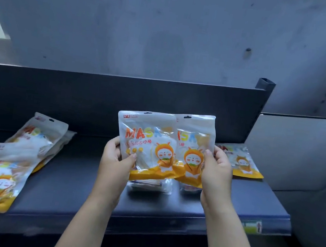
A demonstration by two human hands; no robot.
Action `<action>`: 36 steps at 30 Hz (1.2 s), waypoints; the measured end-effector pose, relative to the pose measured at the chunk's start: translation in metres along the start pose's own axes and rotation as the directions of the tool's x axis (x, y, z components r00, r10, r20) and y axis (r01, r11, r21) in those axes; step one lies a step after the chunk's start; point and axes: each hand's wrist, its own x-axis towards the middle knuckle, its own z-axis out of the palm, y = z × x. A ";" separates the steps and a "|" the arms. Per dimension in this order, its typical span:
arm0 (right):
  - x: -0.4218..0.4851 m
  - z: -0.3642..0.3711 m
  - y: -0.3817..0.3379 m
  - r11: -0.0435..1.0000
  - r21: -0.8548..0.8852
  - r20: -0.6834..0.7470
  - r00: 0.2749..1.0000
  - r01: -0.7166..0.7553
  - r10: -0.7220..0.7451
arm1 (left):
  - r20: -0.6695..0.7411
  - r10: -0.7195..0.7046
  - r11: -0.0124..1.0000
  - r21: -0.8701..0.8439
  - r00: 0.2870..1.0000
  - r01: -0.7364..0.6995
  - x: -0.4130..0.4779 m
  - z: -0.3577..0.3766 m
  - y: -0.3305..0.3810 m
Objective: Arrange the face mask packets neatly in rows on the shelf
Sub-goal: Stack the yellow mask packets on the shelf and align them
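Item: two mask packets [163, 146], overlapped, pinched by left hand [118, 157] and right hand [217, 168] (squaring edges, likely) above shelf [86, 186].

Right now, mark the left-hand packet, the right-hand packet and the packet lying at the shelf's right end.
Left-hand packet [146, 145]: head view, front panel centre.
Right-hand packet [193, 148]: head view, front panel centre.
Right-end packet [242, 163]: head view, cartoon figure.
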 end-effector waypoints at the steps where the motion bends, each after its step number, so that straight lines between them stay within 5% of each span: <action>1: 0.006 -0.005 0.000 1.000 0.003 -0.010 1.000 -0.002 0.002 | 0.021 0.004 1.000 0.012 1.000 -0.004 0.001 0.009 0.000; 17: 0.127 -0.099 -0.025 0.999 0.015 -0.238 0.971 0.041 -0.036 | 0.169 -0.034 0.999 0.038 0.985 0.028 0.030 0.167 -0.005; 23: 0.176 -0.150 -0.039 0.994 0.053 -0.336 0.939 0.100 -0.077 | 0.080 -0.014 0.998 0.054 0.997 0.010 0.028 0.234 -0.010; 29: 0.213 -0.182 -0.049 0.956 -0.190 -0.336 0.899 0.225 -0.279 | 0.052 -0.051 0.956 0.293 0.997 0.034 0.025 0.290 -0.028; 36: 0.225 -0.192 -0.053 0.850 -0.298 -0.204 0.842 0.433 -0.500 | 0.058 -0.109 0.707 0.706 0.992 0.037 0.033 0.321 -0.038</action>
